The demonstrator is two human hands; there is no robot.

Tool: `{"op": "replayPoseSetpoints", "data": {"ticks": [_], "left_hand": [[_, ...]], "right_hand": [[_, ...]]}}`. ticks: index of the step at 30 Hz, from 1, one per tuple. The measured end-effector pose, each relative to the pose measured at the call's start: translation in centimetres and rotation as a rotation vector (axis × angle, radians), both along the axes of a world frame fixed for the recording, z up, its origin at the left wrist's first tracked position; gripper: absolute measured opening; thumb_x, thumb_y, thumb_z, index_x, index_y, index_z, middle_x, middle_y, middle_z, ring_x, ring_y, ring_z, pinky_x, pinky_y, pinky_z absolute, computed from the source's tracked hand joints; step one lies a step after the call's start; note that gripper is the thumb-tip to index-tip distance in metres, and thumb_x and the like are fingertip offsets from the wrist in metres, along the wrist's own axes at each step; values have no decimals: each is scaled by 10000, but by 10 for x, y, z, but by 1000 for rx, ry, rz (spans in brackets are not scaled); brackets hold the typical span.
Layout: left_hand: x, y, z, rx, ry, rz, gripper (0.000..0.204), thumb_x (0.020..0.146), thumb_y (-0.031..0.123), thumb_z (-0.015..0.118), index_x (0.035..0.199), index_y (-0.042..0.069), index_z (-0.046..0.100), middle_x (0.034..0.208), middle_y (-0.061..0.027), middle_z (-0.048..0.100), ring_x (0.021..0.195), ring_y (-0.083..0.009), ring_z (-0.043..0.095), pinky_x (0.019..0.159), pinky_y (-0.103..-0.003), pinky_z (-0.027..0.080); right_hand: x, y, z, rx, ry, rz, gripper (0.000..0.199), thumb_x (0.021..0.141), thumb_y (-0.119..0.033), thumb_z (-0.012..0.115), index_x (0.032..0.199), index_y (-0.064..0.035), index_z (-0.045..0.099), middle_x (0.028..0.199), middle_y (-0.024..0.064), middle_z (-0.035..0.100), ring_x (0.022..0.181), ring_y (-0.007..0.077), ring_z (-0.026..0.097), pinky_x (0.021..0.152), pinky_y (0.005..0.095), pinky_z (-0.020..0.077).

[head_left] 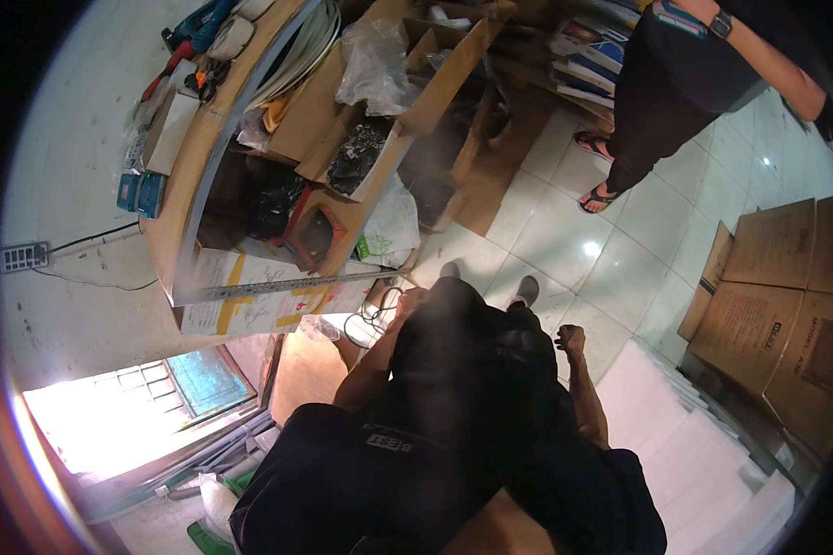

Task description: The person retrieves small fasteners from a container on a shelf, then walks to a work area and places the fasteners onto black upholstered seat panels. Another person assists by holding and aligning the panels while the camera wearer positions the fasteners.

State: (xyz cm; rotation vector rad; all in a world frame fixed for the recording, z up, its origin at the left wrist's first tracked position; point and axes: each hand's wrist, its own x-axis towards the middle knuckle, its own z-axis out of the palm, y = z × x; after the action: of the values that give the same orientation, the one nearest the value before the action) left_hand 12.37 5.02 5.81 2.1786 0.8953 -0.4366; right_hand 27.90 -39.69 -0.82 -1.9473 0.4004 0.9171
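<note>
White tiles [565, 250]: floor beside wooden shelf [180, 199].
Cardboard boxes [777, 296]: across from shelf.
Left hand [407, 301]: near shelf, grip unclear.
Right hand [571, 340]: loosely curled, empty.

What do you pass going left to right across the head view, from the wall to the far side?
Power strip → blue boxes → wooden shelf → left hand → right hand → white foam stack → cardboard boxes.
</note>
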Motion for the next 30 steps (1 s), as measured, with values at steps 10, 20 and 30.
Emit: {"op": "replayPoseSetpoints", "data": {"ticks": [10, 20, 30], "left_hand": [[28, -10, 8, -141, -129, 219, 207, 885, 190, 647, 1038, 72, 722, 925, -45, 742, 839, -178, 706, 735, -296, 541], [151, 2, 61, 162, 16, -383, 301, 896, 281, 574, 1036, 49, 705, 1050, -192, 691, 955, -388, 675, 855, -455, 530], [367, 62, 16, 14, 31, -637, 249, 920, 214, 521, 949, 9, 660, 953, -240, 675, 910, -424, 654, 780, -497, 510]], "right_hand": [[-26, -20, 5, -17, -145, 304, 317, 870, -201, 502, 755, 34, 681, 630, 144, 668, 590, 234, 713, 511, 353, 572], [-11, -13, -17, 63, 173, -199, 382, 912, -208, 540, 1055, 135, 625, 909, 202, 705, 678, 287, 721, 527, 364, 593], [71, 103, 35, -84, -3, -149, 331, 948, -262, 568, 1034, 25, 709, 909, 183, 726, 799, 305, 718, 677, 396, 560]]}}
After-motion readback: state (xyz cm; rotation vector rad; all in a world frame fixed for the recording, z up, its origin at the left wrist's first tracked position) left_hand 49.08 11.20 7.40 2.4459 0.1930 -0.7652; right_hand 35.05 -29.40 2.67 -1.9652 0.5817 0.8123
